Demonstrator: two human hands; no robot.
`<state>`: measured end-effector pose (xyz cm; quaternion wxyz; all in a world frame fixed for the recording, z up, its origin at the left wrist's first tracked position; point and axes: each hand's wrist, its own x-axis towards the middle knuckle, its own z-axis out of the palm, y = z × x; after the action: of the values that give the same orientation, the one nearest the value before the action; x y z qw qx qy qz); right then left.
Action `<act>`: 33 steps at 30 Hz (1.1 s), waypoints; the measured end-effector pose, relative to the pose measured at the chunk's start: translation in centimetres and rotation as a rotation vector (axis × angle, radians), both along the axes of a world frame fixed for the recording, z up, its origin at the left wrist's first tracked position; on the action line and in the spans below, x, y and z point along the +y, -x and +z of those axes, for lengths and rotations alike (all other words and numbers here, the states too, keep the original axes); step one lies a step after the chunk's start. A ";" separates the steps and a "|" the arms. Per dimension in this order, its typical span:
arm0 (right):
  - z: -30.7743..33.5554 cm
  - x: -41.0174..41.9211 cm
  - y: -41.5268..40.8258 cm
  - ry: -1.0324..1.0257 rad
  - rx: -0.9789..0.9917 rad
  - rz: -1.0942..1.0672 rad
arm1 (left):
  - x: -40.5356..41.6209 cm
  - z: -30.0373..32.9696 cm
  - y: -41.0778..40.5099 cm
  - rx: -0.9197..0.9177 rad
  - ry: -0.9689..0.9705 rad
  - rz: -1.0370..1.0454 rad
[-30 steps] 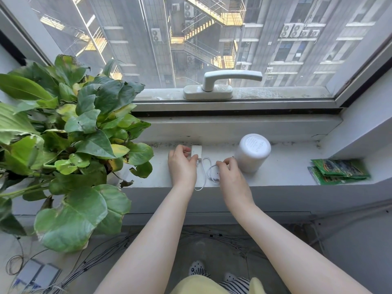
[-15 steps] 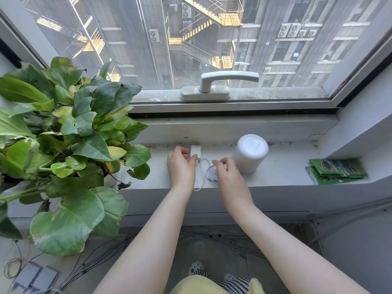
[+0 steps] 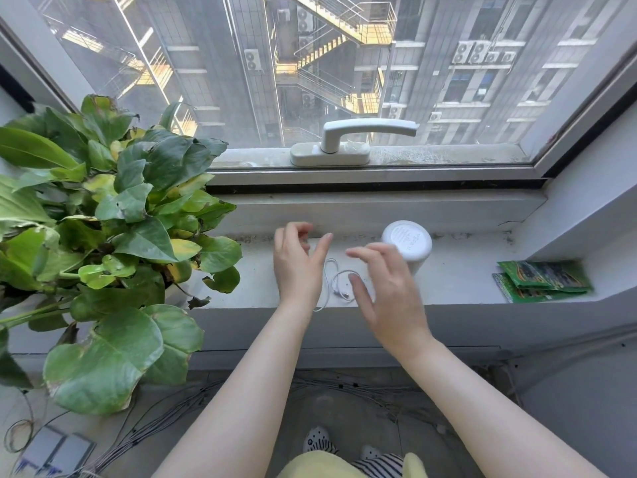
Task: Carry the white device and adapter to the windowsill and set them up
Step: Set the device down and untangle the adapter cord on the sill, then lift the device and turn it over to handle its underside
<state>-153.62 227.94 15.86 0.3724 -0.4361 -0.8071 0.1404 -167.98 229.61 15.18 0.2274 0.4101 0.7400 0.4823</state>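
The white cylindrical device point(image 3: 406, 241) stands upright on the windowsill point(image 3: 462, 284), close to the window frame. A thin white cable point(image 3: 333, 274) lies looped on the sill between my hands, its plug end near the sill's front edge. My left hand point(image 3: 298, 267) hovers over the cable's left part with fingers spread and nothing in them. My right hand point(image 3: 386, 291) is lifted just left of and in front of the device, fingers apart, holding nothing. The adapter does not show; my left hand covers the spot where it lay.
A large leafy potted plant point(image 3: 113, 236) fills the sill's left side, its leaves near my left hand. Green packets point(image 3: 541, 281) lie at the sill's right end. A white window handle point(image 3: 348, 141) sits above. Cables point(image 3: 144, 439) run across the floor below.
Both hands have let go and lifted off the sill with fingers spread. My left hand released the adapter and my right hand released the cable, which now lies loose.
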 end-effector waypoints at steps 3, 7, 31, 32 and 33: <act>2.0 1.3 -2.8 -0.093 0.148 -0.081 | 0.5 1.4 -0.8 -0.068 -0.098 -0.195; 2.9 3.0 -6.9 0.011 0.226 -0.210 | 0.9 2.0 -2.1 -0.140 -0.098 -0.421; -1.2 6.4 -8.0 0.910 0.654 -0.011 | 2.3 -0.3 -7.2 -0.588 0.115 -0.446; -1.2 6.4 -8.0 0.911 0.658 -0.014 | 2.3 -0.2 -7.2 -0.596 0.111 -0.453; -1.3 6.4 -8.1 0.914 0.663 -0.015 | 2.3 -0.2 -7.2 -0.601 0.108 -0.463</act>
<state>-145.56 234.36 14.61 0.3801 -0.4916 -0.5007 0.6026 -160.78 231.90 15.01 0.5584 0.3940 0.5524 0.4773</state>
